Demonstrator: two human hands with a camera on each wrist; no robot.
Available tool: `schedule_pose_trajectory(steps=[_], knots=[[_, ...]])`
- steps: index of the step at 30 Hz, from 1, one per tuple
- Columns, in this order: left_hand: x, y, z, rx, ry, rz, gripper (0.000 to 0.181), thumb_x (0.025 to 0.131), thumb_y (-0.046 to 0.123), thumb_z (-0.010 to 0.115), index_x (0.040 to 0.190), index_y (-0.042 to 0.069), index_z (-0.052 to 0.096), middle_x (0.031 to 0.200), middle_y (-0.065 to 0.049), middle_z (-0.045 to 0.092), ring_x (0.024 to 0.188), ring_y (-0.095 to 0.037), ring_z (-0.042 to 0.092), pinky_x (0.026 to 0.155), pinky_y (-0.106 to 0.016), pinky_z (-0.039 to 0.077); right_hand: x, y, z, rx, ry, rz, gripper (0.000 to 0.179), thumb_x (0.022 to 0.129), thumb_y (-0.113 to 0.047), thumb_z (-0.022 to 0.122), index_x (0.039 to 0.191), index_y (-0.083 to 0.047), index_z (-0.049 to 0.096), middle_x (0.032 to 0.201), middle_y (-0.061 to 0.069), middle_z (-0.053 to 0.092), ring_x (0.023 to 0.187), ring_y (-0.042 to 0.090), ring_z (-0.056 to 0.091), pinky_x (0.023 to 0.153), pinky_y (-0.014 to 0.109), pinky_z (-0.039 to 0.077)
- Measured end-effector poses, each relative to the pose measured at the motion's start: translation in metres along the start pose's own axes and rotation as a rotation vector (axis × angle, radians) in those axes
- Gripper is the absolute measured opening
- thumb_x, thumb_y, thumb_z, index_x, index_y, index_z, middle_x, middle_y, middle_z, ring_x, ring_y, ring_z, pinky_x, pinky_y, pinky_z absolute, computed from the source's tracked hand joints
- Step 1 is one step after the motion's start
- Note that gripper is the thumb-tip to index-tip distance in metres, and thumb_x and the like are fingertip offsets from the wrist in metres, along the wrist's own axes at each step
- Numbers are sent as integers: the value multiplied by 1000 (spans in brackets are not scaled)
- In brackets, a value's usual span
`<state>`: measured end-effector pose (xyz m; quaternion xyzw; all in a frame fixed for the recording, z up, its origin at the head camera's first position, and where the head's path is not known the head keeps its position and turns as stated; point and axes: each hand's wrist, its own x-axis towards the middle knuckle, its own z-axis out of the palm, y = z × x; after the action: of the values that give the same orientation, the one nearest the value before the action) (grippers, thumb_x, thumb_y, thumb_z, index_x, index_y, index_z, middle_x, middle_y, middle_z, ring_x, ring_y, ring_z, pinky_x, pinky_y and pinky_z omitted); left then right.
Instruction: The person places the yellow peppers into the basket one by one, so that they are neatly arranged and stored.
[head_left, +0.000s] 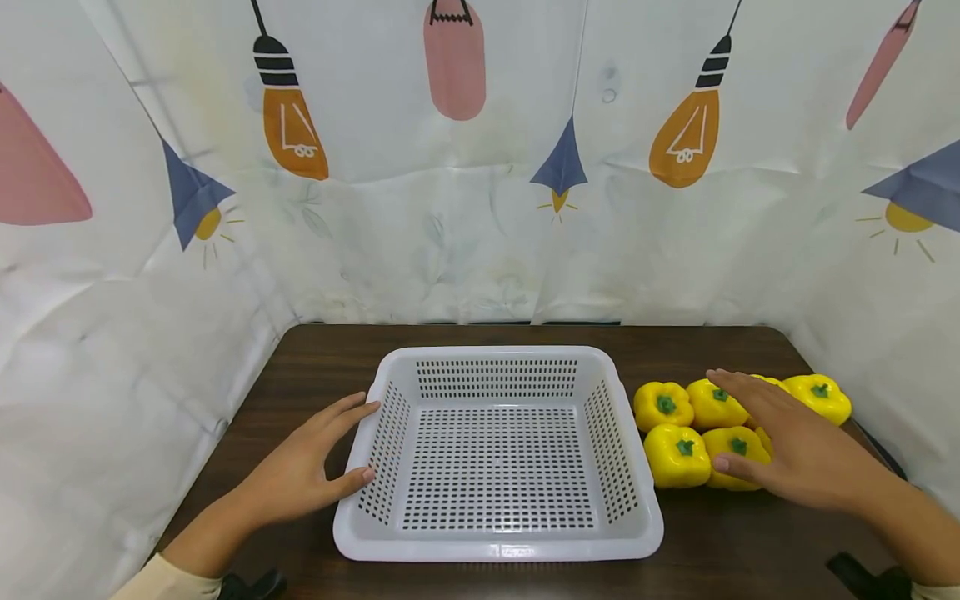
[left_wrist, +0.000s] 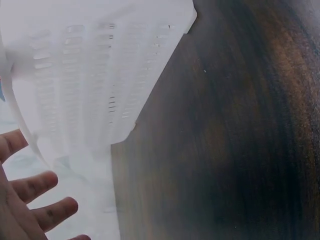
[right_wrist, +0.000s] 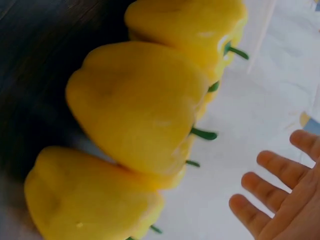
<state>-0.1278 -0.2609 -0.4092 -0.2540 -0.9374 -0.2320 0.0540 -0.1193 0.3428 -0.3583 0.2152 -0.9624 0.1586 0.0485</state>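
Note:
A white perforated plastic basket (head_left: 495,550) stands on the dark wooden table with nothing inside it. At its left rim is my left hand (head_left: 300,467), fingers spread and loosely bent; in the left wrist view those fingers (left_wrist: 42,186) appear beside the basket wall (left_wrist: 100,75), and contact is hard to tell. Several yellow bell peppers (head_left: 677,456) with green stems sit grouped right of the basket. My right hand (head_left: 795,442) hovers over them, hiding some. In the right wrist view its fingers (right_wrist: 282,170) are extended, apart from the bell peppers (right_wrist: 140,105), holding nothing.
The brown table (head_left: 322,367) reaches back to a white curtain (head_left: 450,233) printed with lamps and bulbs, which also hangs along both sides. Dark objects (head_left: 870,577) lie near the front edge by each forearm.

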Motion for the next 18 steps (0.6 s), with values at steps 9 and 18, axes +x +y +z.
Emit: schedule_pose_trajectory(steps=[9, 18], knots=[[-3, -7, 4, -68, 9, 18, 80, 92, 41, 76, 159, 23, 36, 158, -12, 39, 140, -42, 41, 100, -68, 40, -12, 17, -1, -9, -11, 61, 102, 84, -44, 84, 164, -25, 23, 156, 20, 38, 132, 49, 41, 88, 71, 40], [-7, -13, 12, -131, -3, -8, 84, 92, 36, 76, 161, 27, 29, 155, -10, 41, 137, -39, 42, 97, -68, 42, -20, 33, 1, 57, 43, 55, 99, 82, -33, 88, 161, -24, 30, 153, 22, 40, 130, 51, 40, 88, 68, 37]])
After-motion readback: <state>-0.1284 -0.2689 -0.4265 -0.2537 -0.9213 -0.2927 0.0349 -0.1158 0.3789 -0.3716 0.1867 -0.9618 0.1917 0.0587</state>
